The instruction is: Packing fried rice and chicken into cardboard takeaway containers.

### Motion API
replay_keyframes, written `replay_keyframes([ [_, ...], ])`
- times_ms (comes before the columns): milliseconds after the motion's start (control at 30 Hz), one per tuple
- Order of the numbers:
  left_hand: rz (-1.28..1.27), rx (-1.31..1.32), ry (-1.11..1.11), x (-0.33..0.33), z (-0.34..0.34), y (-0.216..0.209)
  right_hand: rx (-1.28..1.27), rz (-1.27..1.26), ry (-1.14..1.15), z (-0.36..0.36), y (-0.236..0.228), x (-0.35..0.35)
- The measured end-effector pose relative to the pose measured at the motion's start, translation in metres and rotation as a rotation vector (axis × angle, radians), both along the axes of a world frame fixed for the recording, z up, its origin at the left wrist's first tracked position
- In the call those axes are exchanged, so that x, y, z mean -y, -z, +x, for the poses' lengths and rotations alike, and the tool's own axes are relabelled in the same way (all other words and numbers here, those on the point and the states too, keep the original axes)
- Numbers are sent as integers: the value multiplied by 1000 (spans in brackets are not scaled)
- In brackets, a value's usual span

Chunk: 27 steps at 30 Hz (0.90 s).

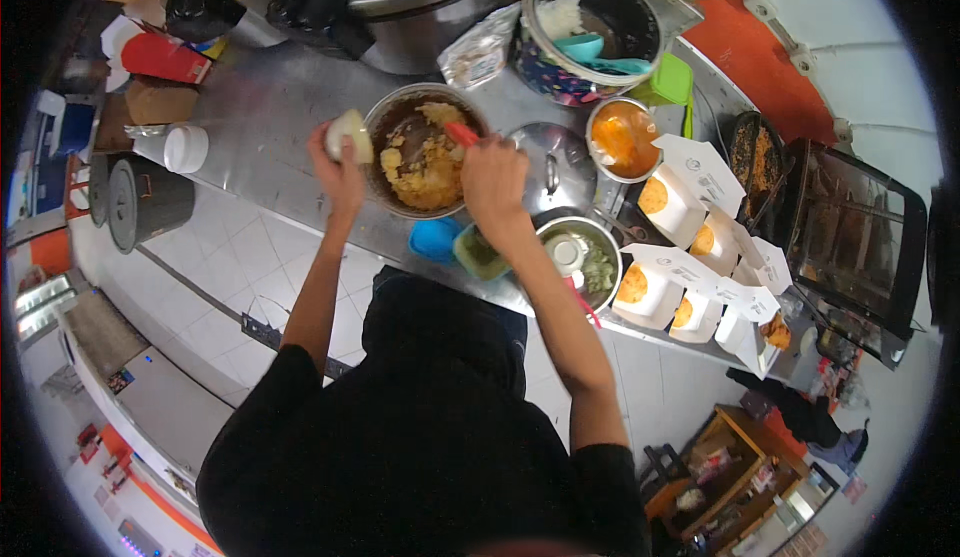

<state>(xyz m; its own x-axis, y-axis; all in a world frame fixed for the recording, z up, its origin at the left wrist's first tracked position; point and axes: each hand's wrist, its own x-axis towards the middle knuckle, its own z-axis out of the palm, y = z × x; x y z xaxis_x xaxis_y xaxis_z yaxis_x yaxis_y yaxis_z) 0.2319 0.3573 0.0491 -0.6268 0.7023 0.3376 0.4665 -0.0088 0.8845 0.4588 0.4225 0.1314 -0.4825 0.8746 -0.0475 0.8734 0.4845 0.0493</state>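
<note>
Near edge of table: blue tub, green tub, pot of greens in row. Open white boxes toward near right corner. Just beyond blue tub, bowl of yellow mash. Right hand clenched round red handle over bowl's right side; left hand grasping pale cup by bowl's left rim. Lid right of bowl. Toward far edge: rice pot, steel cooker.
</note>
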Motion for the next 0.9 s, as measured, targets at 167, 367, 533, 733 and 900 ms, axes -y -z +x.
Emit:
replay_keyframes([
  [167,265,151,220,-10,6,31,302,-161,-78,-44,40,-4],
  [367,383,221,208,-16,3,40,53,-190,90,-54,79,13],
  [533,335,304,224,-17,0,32,-80,-450,303,-83,94,23],
  [733,344,727,28,-21,-32,16,-329,-470,485,-88,25,27],
  [900,252,721,-1,-34,-38,14,139,-146,466,-89,6,22],
])
